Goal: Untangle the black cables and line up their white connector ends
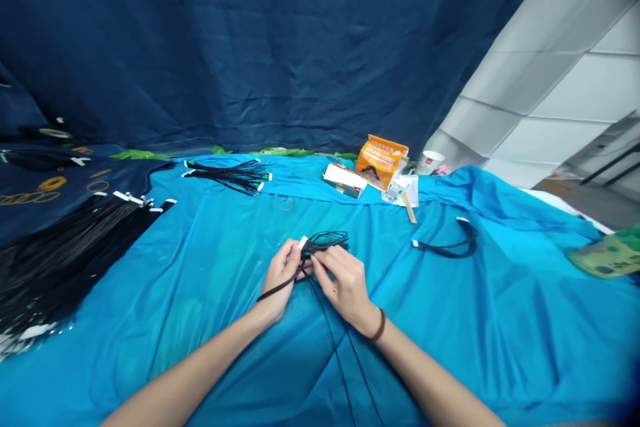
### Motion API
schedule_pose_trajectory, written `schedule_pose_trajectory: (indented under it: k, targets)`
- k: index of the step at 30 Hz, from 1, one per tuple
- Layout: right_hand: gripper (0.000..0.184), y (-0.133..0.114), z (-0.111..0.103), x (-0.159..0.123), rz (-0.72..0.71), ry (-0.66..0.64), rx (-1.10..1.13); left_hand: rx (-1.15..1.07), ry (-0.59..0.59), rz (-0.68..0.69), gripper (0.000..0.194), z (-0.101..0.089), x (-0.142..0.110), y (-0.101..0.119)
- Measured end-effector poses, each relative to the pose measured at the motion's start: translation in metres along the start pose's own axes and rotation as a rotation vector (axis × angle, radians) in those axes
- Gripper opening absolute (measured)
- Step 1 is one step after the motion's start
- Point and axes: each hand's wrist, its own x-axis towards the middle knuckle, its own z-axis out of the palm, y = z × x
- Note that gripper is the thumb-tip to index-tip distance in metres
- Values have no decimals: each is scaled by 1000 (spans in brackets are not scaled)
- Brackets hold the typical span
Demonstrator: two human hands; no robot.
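Observation:
My left hand [281, 280] grips a black wire harness [325, 241] near its white connector [303, 243]. Loops of thin black wire spread to the right of that connector. My right hand [345, 279] closes its thumb and fingers on the wires just beside the left fingers; the exact strand in the pinch is hidden. A thicker black section passes across the left palm toward the wrist. Two thin wires [336, 340] trail down from the hands over the blue cloth [210, 293] toward the near edge.
A large stack of black wire harnesses [75, 253] lies at left, with rubber bands [53, 183] behind it. A smaller bundle [230, 175] lies at the back. One curved harness [467, 243] rests on the right. An orange pouch [381, 161], a small box [345, 180] and a paper cup [430, 162] stand behind.

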Motion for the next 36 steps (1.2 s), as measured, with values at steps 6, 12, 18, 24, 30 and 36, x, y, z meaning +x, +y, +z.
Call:
schedule_pose_trajectory:
  k: [6,12,18,24,30,36]
  targets:
    - [16,9,-1,2,-19,20,-42,-145,-131,-34,18,-3,5,1]
    - [29,22,-3,1,-454,-50,-293,-310,-48,-177,5,-25,26,3]
    - [25,28,4,0,-557,-204,-205,-365,-29,-306,5,-32,32,3]
    - [29,28,1,2,-423,-342,-53,-364,-21,-302,8,-29,29,7]
    - [34,20,-5,6,-304,-436,66,-359,-67,-301,2,-32,31,3]
    - [28,17,-4,6,-270,-429,95,-413,-42,-303,3,-31,32,-3]
